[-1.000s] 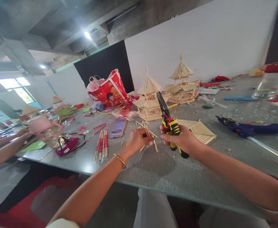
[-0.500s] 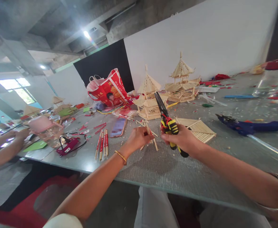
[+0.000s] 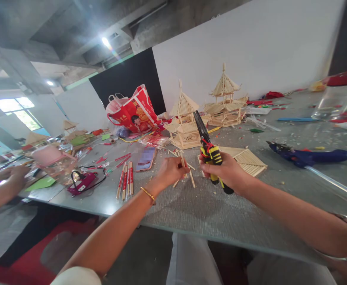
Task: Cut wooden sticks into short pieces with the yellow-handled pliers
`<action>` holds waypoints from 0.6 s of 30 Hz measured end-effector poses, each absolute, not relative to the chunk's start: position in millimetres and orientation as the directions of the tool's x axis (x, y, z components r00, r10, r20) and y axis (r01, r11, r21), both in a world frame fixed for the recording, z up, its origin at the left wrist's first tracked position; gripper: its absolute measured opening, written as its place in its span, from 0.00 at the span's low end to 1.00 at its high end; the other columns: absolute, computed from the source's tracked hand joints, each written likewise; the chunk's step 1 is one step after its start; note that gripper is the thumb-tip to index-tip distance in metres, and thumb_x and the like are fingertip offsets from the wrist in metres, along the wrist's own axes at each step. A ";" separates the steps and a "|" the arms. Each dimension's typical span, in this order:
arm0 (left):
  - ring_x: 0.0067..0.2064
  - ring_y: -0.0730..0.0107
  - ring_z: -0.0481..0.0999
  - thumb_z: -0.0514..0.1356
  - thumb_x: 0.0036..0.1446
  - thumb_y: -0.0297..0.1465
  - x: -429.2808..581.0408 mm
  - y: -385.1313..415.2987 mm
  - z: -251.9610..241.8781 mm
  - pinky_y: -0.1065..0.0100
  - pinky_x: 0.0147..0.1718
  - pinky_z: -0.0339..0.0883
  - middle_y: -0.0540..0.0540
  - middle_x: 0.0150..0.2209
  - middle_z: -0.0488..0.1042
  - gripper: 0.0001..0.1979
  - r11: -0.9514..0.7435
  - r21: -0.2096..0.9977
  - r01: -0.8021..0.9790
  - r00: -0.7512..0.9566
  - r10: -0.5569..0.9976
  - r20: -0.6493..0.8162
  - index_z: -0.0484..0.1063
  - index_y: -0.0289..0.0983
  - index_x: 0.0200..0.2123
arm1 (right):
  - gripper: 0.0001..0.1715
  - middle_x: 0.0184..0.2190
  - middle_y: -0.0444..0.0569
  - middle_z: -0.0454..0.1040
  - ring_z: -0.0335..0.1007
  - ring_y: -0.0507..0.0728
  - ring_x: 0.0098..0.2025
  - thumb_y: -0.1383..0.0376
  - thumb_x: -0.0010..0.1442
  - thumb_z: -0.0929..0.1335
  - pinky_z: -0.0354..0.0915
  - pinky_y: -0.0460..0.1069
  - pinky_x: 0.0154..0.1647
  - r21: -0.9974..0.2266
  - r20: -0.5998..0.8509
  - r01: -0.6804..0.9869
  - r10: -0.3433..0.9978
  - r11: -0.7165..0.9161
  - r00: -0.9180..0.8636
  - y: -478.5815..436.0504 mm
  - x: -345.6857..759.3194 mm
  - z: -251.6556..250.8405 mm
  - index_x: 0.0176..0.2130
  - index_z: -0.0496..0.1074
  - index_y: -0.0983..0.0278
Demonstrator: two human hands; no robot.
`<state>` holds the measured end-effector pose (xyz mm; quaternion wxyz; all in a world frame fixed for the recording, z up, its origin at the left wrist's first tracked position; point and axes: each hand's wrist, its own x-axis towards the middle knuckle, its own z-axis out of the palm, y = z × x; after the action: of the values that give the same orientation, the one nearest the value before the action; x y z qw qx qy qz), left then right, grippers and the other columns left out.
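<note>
1. Yellow-and-black pliers (image 3: 216, 156) sit in the right hand's (image 3: 231, 171) grasp, raised over the bench (image 3: 191, 213), jaws pointing away from the person.
2. The left hand (image 3: 172, 171), just left of them, pinches a thin wooden stick (image 3: 182, 159); loose sticks (image 3: 192, 180) lie beside its fingers.
3. The grey benchtop is speckled with chips; a slatted panel (image 3: 252, 161) lies beyond the right hand, a blue glue gun (image 3: 306, 157) farther right.
4. Two wooden pagoda models (image 3: 186, 132) stand behind, before a white wall (image 3: 250, 43).
5. Benchtop stretches from the hands to the near edge; leftward, a phone (image 3: 146, 159) bounds the working room.
</note>
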<state>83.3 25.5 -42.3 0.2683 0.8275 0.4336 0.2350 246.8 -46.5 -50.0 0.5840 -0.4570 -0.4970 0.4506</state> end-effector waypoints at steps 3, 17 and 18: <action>0.21 0.75 0.67 0.59 0.48 0.31 84.7 23.6 -40.2 0.73 0.21 0.55 0.51 0.18 0.70 0.06 -0.542 0.572 0.615 0.553 0.814 0.178 0.70 0.35 0.24 | 0.17 0.21 0.40 0.65 0.59 0.49 0.19 0.63 0.38 0.69 0.59 0.48 0.23 -0.980 0.177 -0.076 0.979 0.185 0.097 -47.6 247.6 -48.8 0.31 0.63 0.62; 0.21 0.74 0.72 0.65 0.41 0.27 81.6 22.4 -18.2 0.67 0.26 0.70 0.51 0.19 0.69 0.10 -0.037 0.979 0.200 0.547 0.833 -0.080 0.65 0.32 0.24 | 0.16 0.22 0.42 0.67 0.60 0.50 0.21 0.61 0.39 0.71 0.60 0.48 0.21 -0.977 0.211 0.033 0.971 0.209 0.114 -44.7 247.5 -53.4 0.29 0.64 0.62; 0.21 0.74 0.72 0.66 0.40 0.27 82.4 19.4 -12.6 0.67 0.26 0.70 0.51 0.20 0.70 0.11 0.006 0.988 0.153 0.559 0.824 -0.091 0.66 0.32 0.24 | 0.17 0.22 0.42 0.67 0.60 0.50 0.21 0.61 0.39 0.72 0.60 0.47 0.22 -0.978 0.206 0.037 0.974 0.203 0.097 -46.2 246.9 -52.3 0.29 0.64 0.62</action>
<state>82.4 19.4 -12.6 0.6003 0.6474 0.3774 0.2794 246.9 -46.2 -52.3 0.5665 -0.4770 -0.5298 0.4134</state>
